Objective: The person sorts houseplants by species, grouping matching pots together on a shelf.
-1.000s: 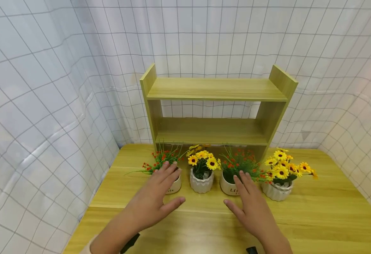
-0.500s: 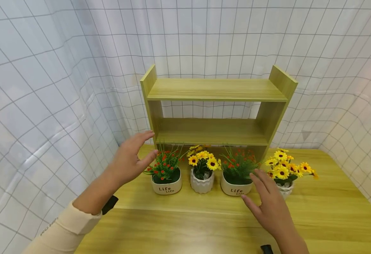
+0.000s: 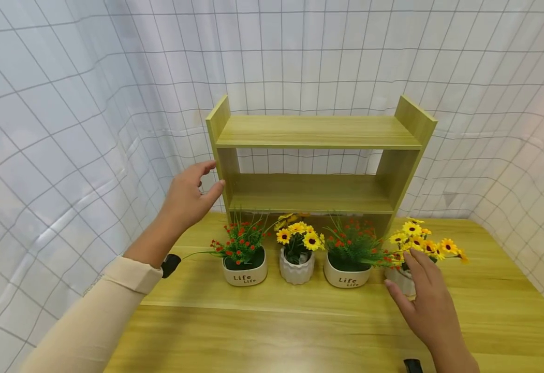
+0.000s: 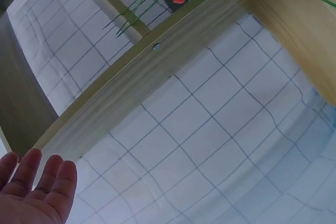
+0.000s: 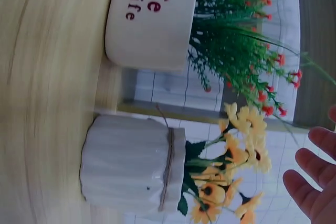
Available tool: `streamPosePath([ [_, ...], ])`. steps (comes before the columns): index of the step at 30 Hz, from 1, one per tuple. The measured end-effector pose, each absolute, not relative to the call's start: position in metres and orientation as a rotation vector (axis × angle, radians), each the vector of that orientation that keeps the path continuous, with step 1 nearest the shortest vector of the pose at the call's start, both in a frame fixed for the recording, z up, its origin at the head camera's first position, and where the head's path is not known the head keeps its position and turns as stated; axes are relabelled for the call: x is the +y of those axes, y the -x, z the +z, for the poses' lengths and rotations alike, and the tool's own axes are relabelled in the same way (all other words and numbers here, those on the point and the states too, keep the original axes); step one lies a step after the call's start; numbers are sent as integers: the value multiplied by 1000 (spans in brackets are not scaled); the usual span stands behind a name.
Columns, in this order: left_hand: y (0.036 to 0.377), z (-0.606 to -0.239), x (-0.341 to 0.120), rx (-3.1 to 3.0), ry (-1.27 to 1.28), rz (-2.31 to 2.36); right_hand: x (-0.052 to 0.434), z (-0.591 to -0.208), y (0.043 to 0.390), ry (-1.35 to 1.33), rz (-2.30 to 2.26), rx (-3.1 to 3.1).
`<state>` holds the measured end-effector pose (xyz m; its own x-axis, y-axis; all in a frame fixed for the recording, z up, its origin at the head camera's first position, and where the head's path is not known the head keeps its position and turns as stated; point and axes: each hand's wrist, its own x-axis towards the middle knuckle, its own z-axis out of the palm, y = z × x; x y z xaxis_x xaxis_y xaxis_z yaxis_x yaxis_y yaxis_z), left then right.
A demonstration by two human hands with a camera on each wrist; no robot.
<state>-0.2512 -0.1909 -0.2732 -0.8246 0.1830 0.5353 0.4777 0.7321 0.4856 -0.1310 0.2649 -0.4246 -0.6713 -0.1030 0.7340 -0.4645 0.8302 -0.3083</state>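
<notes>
My left hand (image 3: 189,196) is held up beside the left side panel of a wooden two-tier shelf (image 3: 318,130), its fingertips right at the panel's front edge in the head view. In the left wrist view its fingers (image 4: 62,187) look straight, near the panel's outer face. My right hand (image 3: 432,308), fingers extended and holding nothing, hovers before the rightmost potted yellow sunflowers (image 3: 412,253) and partly covers their ribbed white pot. That pot (image 5: 128,166), tied with twine, shows fully in the right wrist view.
Along the shelf's front stand a red-flowered plant in a "Life" planter (image 3: 246,275), a sunflower pot (image 3: 296,269) and another red-flowered "Life" planter (image 3: 347,275). All rest on a wooden table (image 3: 276,331). White grid-patterned curtain (image 3: 318,57) surrounds the back and sides.
My left hand has left the front of the left planter and risen to the shelf's left panel. My right hand has moved rightward from the right "Life" planter to the rightmost sunflowers.
</notes>
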Motion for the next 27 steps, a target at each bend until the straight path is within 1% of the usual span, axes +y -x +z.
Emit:
streamPosePath([
  [7, 265, -274, -189, -2334, 369, -1161, 283, -428, 131, -311, 683, -2252],
  [14, 276, -272, -194, -2333, 247, -1229, 298, -435, 133, -181, 730, -2290],
  [20, 283, -271, -197, -2368, 201, -1278, 308, -442, 135, -92, 743, -2300],
  [27, 291, -270, -193, -2448, 243, -1284, 314, -449, 133, 30, 776, -2387],
])
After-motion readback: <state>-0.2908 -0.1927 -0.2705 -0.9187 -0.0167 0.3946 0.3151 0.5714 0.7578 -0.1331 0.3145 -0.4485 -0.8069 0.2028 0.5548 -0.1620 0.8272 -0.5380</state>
